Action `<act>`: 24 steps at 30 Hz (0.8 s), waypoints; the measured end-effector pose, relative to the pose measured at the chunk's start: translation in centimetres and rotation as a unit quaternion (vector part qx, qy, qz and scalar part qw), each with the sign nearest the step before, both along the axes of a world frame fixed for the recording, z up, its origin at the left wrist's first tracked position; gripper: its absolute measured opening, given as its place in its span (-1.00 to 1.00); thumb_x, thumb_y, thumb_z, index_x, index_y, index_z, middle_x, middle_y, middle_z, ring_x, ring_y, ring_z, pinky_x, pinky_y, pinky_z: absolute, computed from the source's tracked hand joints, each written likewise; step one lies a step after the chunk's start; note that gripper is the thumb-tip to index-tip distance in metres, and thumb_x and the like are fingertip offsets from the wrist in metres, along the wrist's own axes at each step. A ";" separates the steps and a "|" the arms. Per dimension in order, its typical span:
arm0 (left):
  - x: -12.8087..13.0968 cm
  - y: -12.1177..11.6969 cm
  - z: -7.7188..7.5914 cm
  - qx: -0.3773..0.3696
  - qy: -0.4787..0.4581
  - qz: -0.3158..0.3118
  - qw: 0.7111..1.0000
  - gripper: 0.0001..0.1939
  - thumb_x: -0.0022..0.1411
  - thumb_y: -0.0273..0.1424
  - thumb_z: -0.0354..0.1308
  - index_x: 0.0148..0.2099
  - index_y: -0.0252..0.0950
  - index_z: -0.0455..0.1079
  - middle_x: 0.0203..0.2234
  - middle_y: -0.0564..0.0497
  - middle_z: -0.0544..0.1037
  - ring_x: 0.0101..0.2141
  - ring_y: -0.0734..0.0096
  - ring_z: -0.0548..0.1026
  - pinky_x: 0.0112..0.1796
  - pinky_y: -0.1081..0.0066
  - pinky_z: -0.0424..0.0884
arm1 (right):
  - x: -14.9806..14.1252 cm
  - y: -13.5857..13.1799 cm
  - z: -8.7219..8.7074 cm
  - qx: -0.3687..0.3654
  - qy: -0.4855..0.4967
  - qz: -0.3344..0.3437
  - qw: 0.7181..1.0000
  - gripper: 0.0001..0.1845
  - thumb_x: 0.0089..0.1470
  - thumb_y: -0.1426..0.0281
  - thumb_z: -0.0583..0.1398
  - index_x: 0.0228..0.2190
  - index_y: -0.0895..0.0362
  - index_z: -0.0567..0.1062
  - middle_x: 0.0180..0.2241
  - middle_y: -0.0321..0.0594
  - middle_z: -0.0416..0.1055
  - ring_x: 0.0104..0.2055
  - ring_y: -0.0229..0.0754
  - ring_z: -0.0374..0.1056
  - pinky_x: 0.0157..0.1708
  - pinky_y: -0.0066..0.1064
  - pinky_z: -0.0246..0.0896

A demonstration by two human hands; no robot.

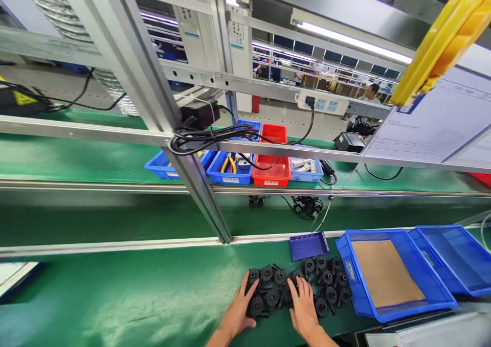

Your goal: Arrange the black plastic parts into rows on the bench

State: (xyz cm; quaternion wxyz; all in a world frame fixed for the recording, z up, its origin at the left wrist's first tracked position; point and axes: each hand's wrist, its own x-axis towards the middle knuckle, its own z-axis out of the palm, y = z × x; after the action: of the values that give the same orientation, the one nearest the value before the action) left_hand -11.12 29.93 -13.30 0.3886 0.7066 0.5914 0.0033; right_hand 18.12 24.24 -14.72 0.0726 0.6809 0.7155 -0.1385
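Observation:
A cluster of several small black plastic parts lies on the green bench mat near the front edge. My left hand rests flat on the cluster's left side, fingers spread over the parts. My right hand lies flat on the middle of the cluster, fingers stretched forward. Neither hand grips a part.
A blue bin with a brown cardboard sheet stands right of the parts, a second blue bin beyond it. A small blue lid lies behind the cluster. Blue and red bins sit across the conveyor. An aluminium post slants in front.

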 end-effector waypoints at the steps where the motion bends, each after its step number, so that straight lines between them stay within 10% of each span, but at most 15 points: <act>1: 0.1 0.0 0.1 0.000 -0.001 0.001 1.000 0.43 -0.29 -0.64 0.51 0.59 -0.06 -0.04 0.56 -0.04 -0.54 0.52 0.03 -0.06 0.33 0.31 0.28 | 0.9 -1.1 0.1 0.002 0.014 -0.025 1.000 0.11 0.10 0.37 0.24 0.53 -0.17 -0.14 0.55 -0.18 -0.14 0.58 0.23 -0.27 0.51 0.11 -0.29; 8: 0.8 -0.7 -0.1 -0.005 -0.017 0.001 1.000 0.33 -0.23 -0.57 0.41 0.58 -0.06 -0.01 0.56 0.00 -0.55 0.51 -0.06 -0.04 0.37 0.28 0.22 | 6.7 -5.4 2.1 -0.050 -0.028 -0.158 0.986 -0.02 0.05 0.46 0.20 0.48 0.04 0.13 0.50 -0.03 0.03 0.55 0.25 -0.13 0.47 0.08 -0.06; 18: 2.9 -2.0 -0.9 -0.008 -0.015 0.005 1.000 0.31 -0.22 -0.56 0.40 0.58 -0.07 0.00 0.54 -0.01 -0.68 0.51 0.01 -0.01 0.16 0.36 0.46 | 8.3 -6.0 2.0 -0.050 0.036 -0.164 0.985 0.00 0.00 0.56 0.21 0.46 0.06 0.17 0.44 -0.02 0.11 0.49 0.15 0.04 0.37 -0.15 0.22; 24: 3.6 -2.2 -0.7 -0.001 -0.015 0.010 1.000 0.33 -0.26 -0.58 0.40 0.58 -0.15 0.01 0.54 -0.08 -0.67 0.53 0.02 -0.09 0.32 0.39 0.25 | 8.4 -5.9 2.3 -0.028 0.034 -0.160 0.986 -0.04 -0.07 0.69 0.13 0.37 0.05 0.33 0.41 -0.02 0.16 0.49 0.13 0.04 0.41 -0.14 0.17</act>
State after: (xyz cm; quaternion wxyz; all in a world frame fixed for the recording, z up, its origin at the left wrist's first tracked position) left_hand -7.52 27.72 -13.95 0.3978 0.7005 0.5923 0.0169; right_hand 26.48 18.34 -12.45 0.0440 0.7794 0.5950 -0.1912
